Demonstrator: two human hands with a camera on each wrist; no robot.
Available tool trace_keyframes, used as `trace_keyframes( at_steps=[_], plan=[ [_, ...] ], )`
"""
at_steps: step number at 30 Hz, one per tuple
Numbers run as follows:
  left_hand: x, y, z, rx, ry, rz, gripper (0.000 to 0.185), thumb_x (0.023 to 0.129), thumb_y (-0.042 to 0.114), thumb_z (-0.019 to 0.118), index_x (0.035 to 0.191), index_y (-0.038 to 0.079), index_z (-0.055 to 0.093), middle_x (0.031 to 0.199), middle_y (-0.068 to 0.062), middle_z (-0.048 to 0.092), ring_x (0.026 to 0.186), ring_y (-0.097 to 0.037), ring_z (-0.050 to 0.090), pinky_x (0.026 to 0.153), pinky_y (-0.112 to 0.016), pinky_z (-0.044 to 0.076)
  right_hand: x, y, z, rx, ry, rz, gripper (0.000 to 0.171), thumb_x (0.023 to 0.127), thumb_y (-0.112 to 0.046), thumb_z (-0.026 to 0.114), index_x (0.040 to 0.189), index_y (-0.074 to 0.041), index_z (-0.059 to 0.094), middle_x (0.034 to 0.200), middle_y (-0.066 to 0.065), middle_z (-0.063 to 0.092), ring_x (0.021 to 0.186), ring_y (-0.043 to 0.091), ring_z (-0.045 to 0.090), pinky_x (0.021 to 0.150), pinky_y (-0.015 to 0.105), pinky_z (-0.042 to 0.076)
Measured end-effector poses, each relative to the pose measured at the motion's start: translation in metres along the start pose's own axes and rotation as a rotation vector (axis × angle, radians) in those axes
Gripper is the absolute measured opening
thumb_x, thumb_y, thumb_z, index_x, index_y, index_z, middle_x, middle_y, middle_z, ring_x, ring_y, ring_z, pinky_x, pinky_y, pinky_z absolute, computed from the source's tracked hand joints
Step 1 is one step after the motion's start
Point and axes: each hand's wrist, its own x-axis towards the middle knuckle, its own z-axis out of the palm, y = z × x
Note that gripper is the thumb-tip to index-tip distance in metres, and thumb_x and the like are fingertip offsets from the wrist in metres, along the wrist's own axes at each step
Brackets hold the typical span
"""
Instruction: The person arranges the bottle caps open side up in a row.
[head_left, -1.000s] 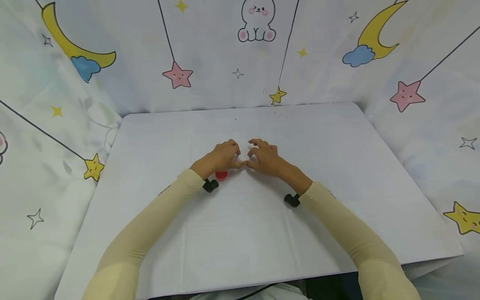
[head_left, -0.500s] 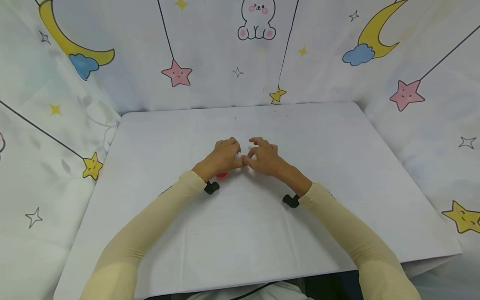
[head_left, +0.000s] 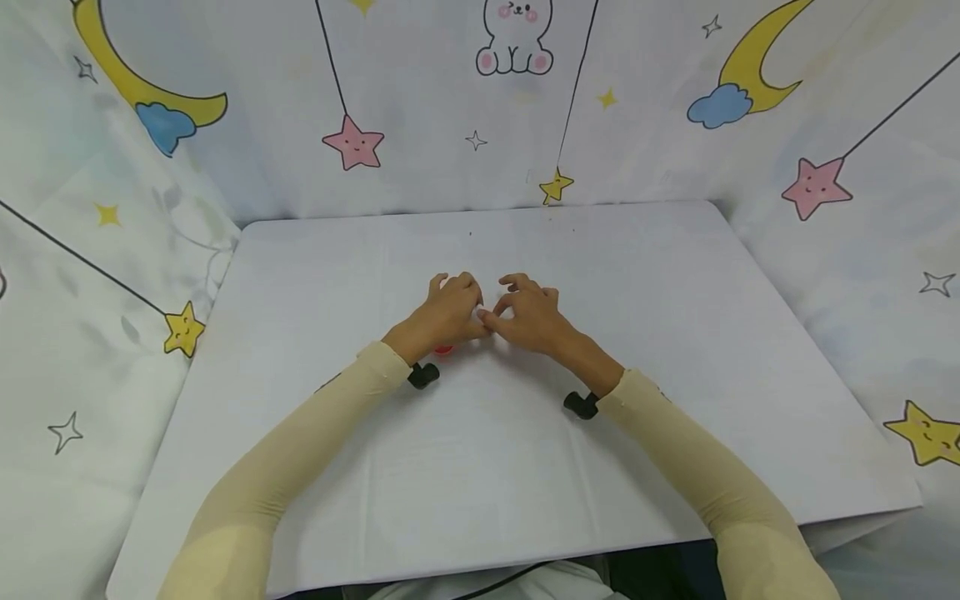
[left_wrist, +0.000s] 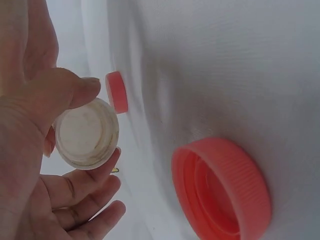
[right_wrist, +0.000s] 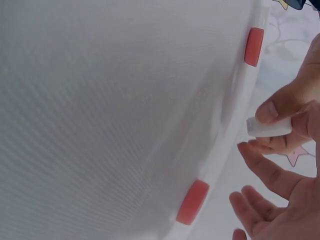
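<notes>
My left hand (head_left: 447, 310) pinches a small white round cap (left_wrist: 82, 134) between thumb and forefinger. Its open face, with a grimy inner rim, shows in the left wrist view. The white cap's side (right_wrist: 270, 128) appears in the right wrist view, where the thumb of my right hand (right_wrist: 287, 200) overlaps its back end. The right hand's other fingers are spread and loosely bent. On the tabletop below lies a red ribbed screw cap (left_wrist: 220, 187), hollow side showing, partly covered by the left hand in the head view. A second red cap (right_wrist: 192, 202) lies farther right, hidden in the head view.
The table (head_left: 465, 475) is covered by white cloth, with its front edge near the body. Printed curtains (head_left: 420, 92) stand behind and at both sides. A small black camera (head_left: 423, 376) hangs at the left wrist, another camera (head_left: 581, 405) at the right.
The left hand has edged slightly right, and one of its fingers now sticks out. The white cap has come into view between the hands. The right thumb has shifted left toward it.
</notes>
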Motion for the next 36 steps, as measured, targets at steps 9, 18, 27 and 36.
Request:
trace_keyframes(
  at_steps=[9,18,27,36],
  plan=[
    [-0.007,0.002,-0.001,0.004,-0.022,-0.005,0.046,0.093,0.042,0.077,0.120,0.006,0.067,0.134,-0.009,0.058,0.130,-0.028,0.056,0.125,-0.065,0.017,-0.005,0.000,-0.003,0.023,0.029,-0.040,0.037,0.102,-0.048,0.063,0.112,-0.015,0.076,0.157,0.012,0.051,0.148,0.025,0.041,0.104,0.064,0.032],
    [-0.015,0.006,-0.002,0.023,-0.028,0.018,0.046,0.091,0.037,0.080,0.120,0.005,0.066,0.131,-0.008,0.056,0.129,-0.028,0.057,0.126,-0.064,0.013,-0.014,-0.009,-0.002,0.037,0.033,-0.067,0.033,0.102,-0.047,0.065,0.114,-0.018,0.074,0.157,0.013,0.050,0.146,0.028,0.047,0.105,0.065,0.034],
    [-0.020,0.007,-0.001,0.005,-0.012,0.036,0.035,0.091,0.033,0.077,0.112,0.007,0.068,0.127,-0.007,0.056,0.127,-0.028,0.058,0.126,-0.064,0.013,-0.018,-0.008,-0.002,0.014,0.049,-0.082,0.032,0.101,-0.036,0.069,0.125,-0.014,0.069,0.157,0.014,0.048,0.144,0.030,0.048,0.106,0.064,0.036],
    [-0.024,0.007,0.003,0.015,-0.014,0.048,0.039,0.094,0.037,0.079,0.115,0.006,0.067,0.131,-0.008,0.055,0.133,-0.031,0.055,0.126,-0.063,0.014,-0.022,-0.003,-0.001,0.034,0.021,-0.081,0.034,0.102,-0.032,0.069,0.132,-0.016,0.068,0.159,0.014,0.046,0.144,0.032,0.048,0.107,0.065,0.035]
  ],
)
